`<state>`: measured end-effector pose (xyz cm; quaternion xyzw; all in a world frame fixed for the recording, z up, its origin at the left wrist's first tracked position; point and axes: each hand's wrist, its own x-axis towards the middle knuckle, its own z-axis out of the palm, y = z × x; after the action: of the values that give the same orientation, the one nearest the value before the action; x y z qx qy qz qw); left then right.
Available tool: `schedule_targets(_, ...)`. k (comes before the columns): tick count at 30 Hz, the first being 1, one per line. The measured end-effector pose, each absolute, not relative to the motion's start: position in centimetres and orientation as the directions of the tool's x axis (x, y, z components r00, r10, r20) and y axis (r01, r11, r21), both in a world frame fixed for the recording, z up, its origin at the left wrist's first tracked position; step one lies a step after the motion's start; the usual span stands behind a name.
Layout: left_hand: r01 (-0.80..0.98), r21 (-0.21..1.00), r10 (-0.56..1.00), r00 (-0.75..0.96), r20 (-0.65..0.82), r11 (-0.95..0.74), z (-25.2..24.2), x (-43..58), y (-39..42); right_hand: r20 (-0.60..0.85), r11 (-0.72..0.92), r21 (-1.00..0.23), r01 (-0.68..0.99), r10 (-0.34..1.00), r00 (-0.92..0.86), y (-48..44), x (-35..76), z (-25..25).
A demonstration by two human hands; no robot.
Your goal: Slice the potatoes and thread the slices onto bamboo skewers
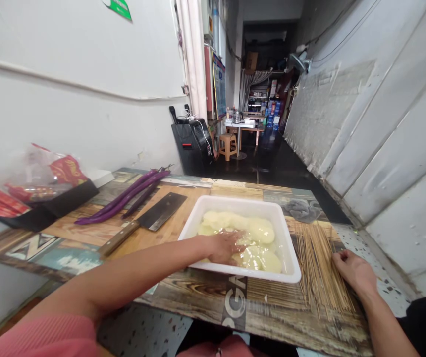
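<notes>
A white plastic tub (290, 248) holds pale yellow round slices (261, 230), which look like peeled potato, lying in water. My left hand (226, 246) reaches into this tub from the left. Its fingers are stretched apart over the slices, and their tips are partly hidden by water and glare. To the right of the tub, many thin bamboo skewers (315, 267) lie loosely spread on the table. At their right edge, my right hand (354, 270) is closed with thumb and fingers pinched together. What it pinches, if anything, is too small to make out.
A cleaver (163, 210) lies on a wooden cutting board (178, 230) left of the tub, beside long purple eggplants (124, 198). A black box (64, 201) with packages stands at the table's left end. A crumpled clear bag (302, 210) lies behind the skewers.
</notes>
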<state>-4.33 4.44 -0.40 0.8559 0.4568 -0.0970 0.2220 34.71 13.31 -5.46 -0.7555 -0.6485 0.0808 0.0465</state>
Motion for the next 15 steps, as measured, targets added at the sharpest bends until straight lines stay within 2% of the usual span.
schedule_targets(3,0.841,0.314,0.756,0.537,-0.374,-0.441,0.2,-6.0,3.7,-0.066,-0.161,-0.163,0.973,0.986,0.152,13.3,34.7,-5.5)
schedule_targets(7,0.894,0.229,0.822,0.444,-0.357,-0.384,0.1,-8.1,3.3,-0.063,-0.165,-0.166,0.972,0.986,0.156,13.2,34.5,-5.5)
schedule_targets(10,0.917,0.213,0.849,0.393,-0.353,-0.336,-0.2,-8.3,3.6,-0.054,-0.164,-0.167,0.972,0.986,0.156,13.0,34.4,-5.4)
schedule_targets(15,0.863,0.281,0.782,0.502,-0.369,-0.420,0.4,-6.5,3.6,-0.050,-0.152,-0.181,0.972,0.988,0.146,12.8,34.2,-5.3)
